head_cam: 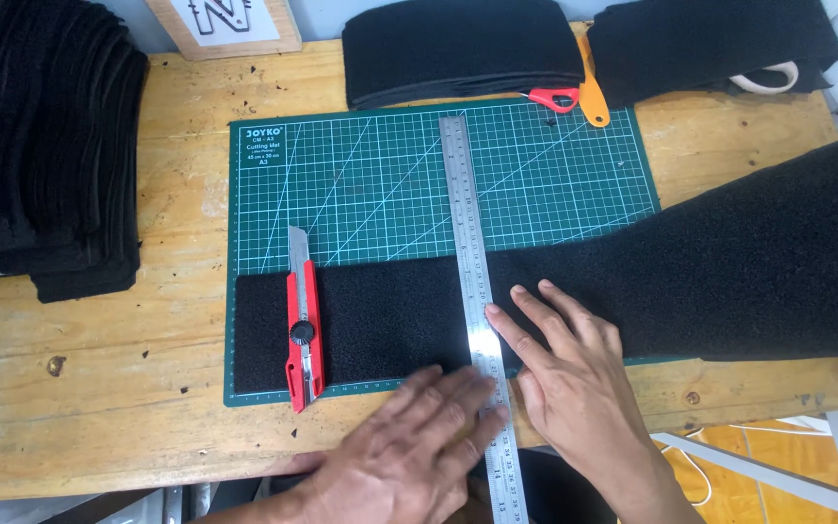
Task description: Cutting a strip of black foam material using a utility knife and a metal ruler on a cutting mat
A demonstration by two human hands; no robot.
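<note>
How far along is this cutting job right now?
Done: cut black pieces sit stacked at the left of the table. In hand: a black felt strip lies across the green cutting mat, and the left hand and right hand press a steel ruler across it. Left: no cut shows along the ruler, and the red utility knife lies untouched on the strip.

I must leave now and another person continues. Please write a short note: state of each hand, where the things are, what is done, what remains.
Left hand: flat, fingertips on the steel ruler, holding nothing.
Right hand: flat on the black foam strip, beside the ruler.
The ruler lies across the strip on the green cutting mat.
Red utility knife: lying on the strip's left part, untouched.
Done: ruler placed. Left: no cut visible at the ruler.
</note>
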